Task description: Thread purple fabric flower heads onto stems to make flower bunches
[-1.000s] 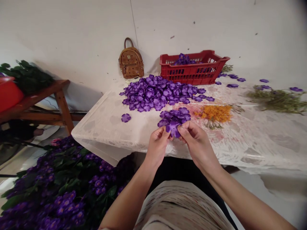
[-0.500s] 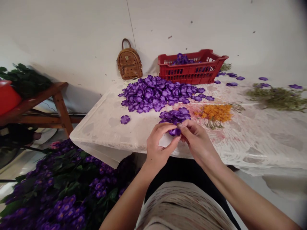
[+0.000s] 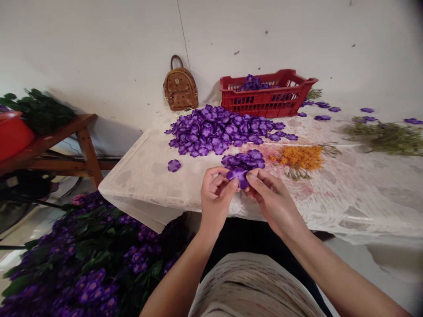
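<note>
Both my hands meet at the near edge of the table (image 3: 346, 198), pinching one purple fabric flower (image 3: 240, 175) between them. My left hand (image 3: 216, 198) curls its fingers round the flower's left side. My right hand (image 3: 271, 198) grips the right side with thumb and fingers. Just behind the held flower lies a small heap of purple flowers (image 3: 244, 159). A large pile of purple flowers (image 3: 218, 130) spreads farther back. An orange clump of flower centres (image 3: 299, 156) lies to the right of the small heap.
A red crate (image 3: 267, 94) with purple flowers and a brown backpack (image 3: 180, 88) stand against the wall. Green stems (image 3: 386, 136) lie at the right. A lone flower (image 3: 173, 165) lies at the left. Purple flower bunches (image 3: 82, 259) fill the floor beside a wooden bench (image 3: 56, 141).
My left hand shifted its fingers round the flower, first opening wider, then curling in again. The flower turned slightly between both hands. The view drifted a little.
</note>
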A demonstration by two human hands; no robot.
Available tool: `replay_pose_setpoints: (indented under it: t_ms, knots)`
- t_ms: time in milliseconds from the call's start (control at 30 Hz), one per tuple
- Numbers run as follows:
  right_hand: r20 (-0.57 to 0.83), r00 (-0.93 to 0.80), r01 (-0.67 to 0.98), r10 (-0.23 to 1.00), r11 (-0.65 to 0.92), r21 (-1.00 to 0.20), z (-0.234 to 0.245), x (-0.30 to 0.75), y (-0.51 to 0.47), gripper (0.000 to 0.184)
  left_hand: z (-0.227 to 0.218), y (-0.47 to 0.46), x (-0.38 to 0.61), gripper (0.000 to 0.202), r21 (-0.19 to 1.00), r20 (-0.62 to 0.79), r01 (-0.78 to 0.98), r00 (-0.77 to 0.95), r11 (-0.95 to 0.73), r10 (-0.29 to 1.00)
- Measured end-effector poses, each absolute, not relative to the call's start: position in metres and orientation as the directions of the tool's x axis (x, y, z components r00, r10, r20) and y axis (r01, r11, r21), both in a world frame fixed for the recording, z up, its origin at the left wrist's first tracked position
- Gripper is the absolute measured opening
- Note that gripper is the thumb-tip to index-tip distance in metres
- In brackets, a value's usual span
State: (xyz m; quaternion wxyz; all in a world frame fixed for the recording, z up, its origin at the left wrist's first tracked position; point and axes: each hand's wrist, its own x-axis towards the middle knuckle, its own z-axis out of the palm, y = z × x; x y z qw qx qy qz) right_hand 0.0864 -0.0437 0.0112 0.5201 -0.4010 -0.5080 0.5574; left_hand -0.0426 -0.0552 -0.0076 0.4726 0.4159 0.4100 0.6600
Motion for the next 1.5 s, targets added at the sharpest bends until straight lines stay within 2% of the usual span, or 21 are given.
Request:
replay_pose_setpoints:
  t_ms: [100,133,200,233,367,500,567,733,1067,1367,1500]
  knots:
    - [0.135,-0.142,-0.206,0.981,0.105,-0.973,0.008,0.088,-0.044,0.015,-0.009,-0.053,-0.044,0.038,0.900,0.092,-0.404,-0.188,-0.162,0.978]
    - [0.177,-0.138,-0.201,0.974,0.147,-0.968,0.007,0.089,-0.044,0.015,-0.009,-0.052,-0.044,0.039,0.886,0.066,-0.442,-0.174,-0.138,0.983]
    - [0.261,-0.155,-0.141,0.953,0.240,-0.960,0.005,0.092,-0.043,0.029,-0.007,-0.051,-0.045,0.040,0.860,0.021,-0.502,-0.137,-0.087,0.990]
    - [0.293,-0.173,-0.093,0.940,0.280,-0.955,0.004,0.093,-0.043,0.030,-0.006,-0.051,-0.046,0.040,0.852,0.004,-0.519,-0.117,-0.065,0.993]
    - [0.346,-0.203,0.039,0.916,0.361,-0.932,0.004,0.099,-0.042,0.018,-0.002,-0.050,-0.045,0.035,0.838,-0.005,-0.546,-0.060,-0.028,0.998]
    - [0.375,-0.238,0.076,0.896,0.403,-0.912,0.007,0.100,-0.041,0.026,-0.001,-0.052,-0.042,0.026,0.822,-0.011,-0.569,-0.014,0.001,1.000]
    - [0.380,-0.268,0.067,0.885,0.411,-0.909,0.008,0.101,-0.040,0.024,-0.002,-0.052,-0.041,0.022,0.815,-0.019,-0.579,-0.005,0.012,1.000]
    - [0.361,-0.245,0.032,0.900,0.380,-0.925,0.007,0.105,-0.037,0.004,-0.006,-0.052,-0.042,0.020,0.825,-0.069,-0.562,-0.008,0.052,0.998]
    - [0.230,-0.236,0.174,0.944,0.274,-0.946,0.018,0.113,-0.037,0.011,-0.006,-0.053,-0.045,0.018,0.936,0.067,-0.335,-0.131,-0.108,0.989]
    - [0.182,-0.264,0.230,0.947,0.245,-0.942,0.016,0.116,-0.035,0.016,-0.004,-0.052,-0.046,0.009,0.948,0.092,-0.294,-0.123,-0.125,0.988]
    - [0.162,-0.283,0.221,0.945,0.229,-0.948,0.016,0.118,-0.033,0.018,-0.006,-0.050,-0.047,0.011,0.955,0.092,-0.271,-0.121,-0.122,0.988]
